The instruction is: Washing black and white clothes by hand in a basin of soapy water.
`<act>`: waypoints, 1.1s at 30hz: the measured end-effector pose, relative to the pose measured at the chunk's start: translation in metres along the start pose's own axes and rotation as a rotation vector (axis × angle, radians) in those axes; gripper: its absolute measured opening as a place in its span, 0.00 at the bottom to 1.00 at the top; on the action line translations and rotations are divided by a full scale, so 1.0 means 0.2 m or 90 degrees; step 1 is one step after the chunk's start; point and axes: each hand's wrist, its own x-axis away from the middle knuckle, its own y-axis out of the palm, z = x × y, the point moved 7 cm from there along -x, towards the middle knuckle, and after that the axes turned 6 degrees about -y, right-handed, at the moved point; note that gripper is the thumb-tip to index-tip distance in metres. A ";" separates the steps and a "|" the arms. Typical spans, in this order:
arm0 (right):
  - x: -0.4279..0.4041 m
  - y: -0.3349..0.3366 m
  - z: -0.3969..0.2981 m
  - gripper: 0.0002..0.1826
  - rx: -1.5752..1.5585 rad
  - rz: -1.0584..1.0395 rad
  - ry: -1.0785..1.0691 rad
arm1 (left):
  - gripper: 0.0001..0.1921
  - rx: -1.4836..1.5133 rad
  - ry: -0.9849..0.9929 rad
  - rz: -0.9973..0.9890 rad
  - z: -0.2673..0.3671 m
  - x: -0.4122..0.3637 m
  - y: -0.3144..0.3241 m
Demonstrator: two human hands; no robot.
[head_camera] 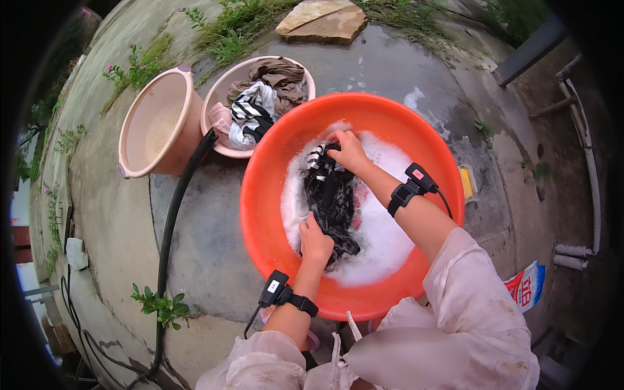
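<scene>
A wet black garment [334, 207] with white stripes at its upper end lies in foamy water inside a large orange plastic basin [263, 243]. At its upper end, my right hand [350, 152] holds the cloth between thumb and fingers. My left hand [316, 240] rests against the garment's lower left edge, fingers pointing away from me; whether they grip the fabric is hidden. White suds [382, 243] spread mostly to the right of the cloth. Something reddish [358, 214] shows through the foam beside it. Each wrist wears a black strap with a small cabled device.
Behind the basin's left side stands a pink basin [214, 92] of clothes [273, 87], beside a pale pink bucket [158, 126]. A black hose [171, 219] runs along the concrete. Yellow soap [466, 183] and a detergent bag [526, 287] lie at right; a flat stone [321, 22] lies beyond.
</scene>
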 end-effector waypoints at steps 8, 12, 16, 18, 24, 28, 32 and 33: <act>0.26 0.23 -0.26 0.16 0.191 -0.097 -0.181 | 0.36 -0.433 0.191 -0.306 0.12 0.17 0.18; 0.65 0.34 -0.59 0.14 0.103 -0.180 -0.314 | 0.36 -0.323 0.233 -0.372 -0.07 0.06 0.31; 0.44 0.45 -0.13 0.12 0.225 -0.152 -0.306 | 0.36 -0.285 0.215 -0.379 0.19 0.16 0.24; 0.21 0.46 -0.17 0.12 0.368 -0.112 -0.157 | 0.36 -0.305 0.228 -0.339 0.09 0.16 0.23; 0.20 0.28 -0.31 0.13 0.194 -0.054 -0.153 | 0.36 -0.390 0.166 -0.412 0.08 0.15 0.25; 0.61 0.31 -0.60 0.14 0.138 -0.151 -0.327 | 0.36 -0.377 0.194 -0.367 0.01 0.12 0.24; 0.54 0.36 -0.27 0.10 0.253 -0.146 -0.497 | 0.33 -0.405 0.211 -0.384 0.11 0.16 0.27; 0.35 0.40 -0.30 0.10 0.299 -0.208 -0.338 | 0.31 -0.401 0.202 -0.374 0.06 0.17 0.23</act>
